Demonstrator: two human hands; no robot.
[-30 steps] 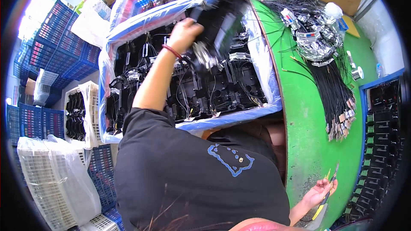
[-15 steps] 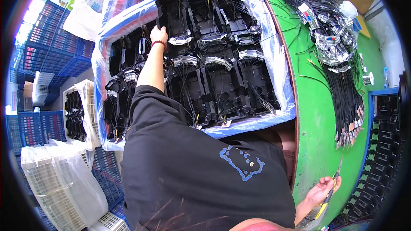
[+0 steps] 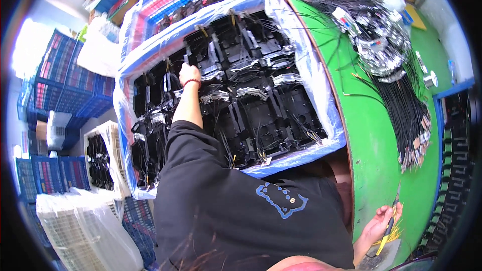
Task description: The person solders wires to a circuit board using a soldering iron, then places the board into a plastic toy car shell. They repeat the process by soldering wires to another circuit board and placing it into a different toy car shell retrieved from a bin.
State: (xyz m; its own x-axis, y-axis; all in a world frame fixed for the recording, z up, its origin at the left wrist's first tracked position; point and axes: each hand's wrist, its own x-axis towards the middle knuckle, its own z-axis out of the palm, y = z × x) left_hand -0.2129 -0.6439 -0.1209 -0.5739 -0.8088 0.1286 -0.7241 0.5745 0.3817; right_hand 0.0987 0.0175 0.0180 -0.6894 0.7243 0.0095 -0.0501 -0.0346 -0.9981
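My left hand [image 3: 190, 75] reaches into a plastic-lined crate [image 3: 325, 146] packed with black plastic housings [image 3: 261, 115]. Its fingers close on the side of one black housing [image 3: 205, 50] in the far row; the fingertips are partly hidden. Thin wires and silvery connector strips [image 3: 251, 93] lie across the housings. Over the green table's near right part, my right hand [image 3: 377, 223] grips a soldering iron [image 3: 385, 237] with a yellow and black handle, its metal tip pointing away from me. Golden wire wool [image 3: 395, 232] sits beside that hand.
On the green table [image 3: 369, 155] lie a large bundle of black cables [image 3: 396, 120] with silvery ends and a solder spool [image 3: 430, 79]. A second crate [image 3: 145, 17] stands behind. Stacked blue crates [image 3: 70, 78] and white crates [image 3: 83, 231] are at left; black units [image 3: 447, 170] line the right.
The view has shifted. My left hand and the housing it holds have come slightly nearer, lower in the far row. The wire wool now shows beside my right hand, which keeps holding the soldering iron.
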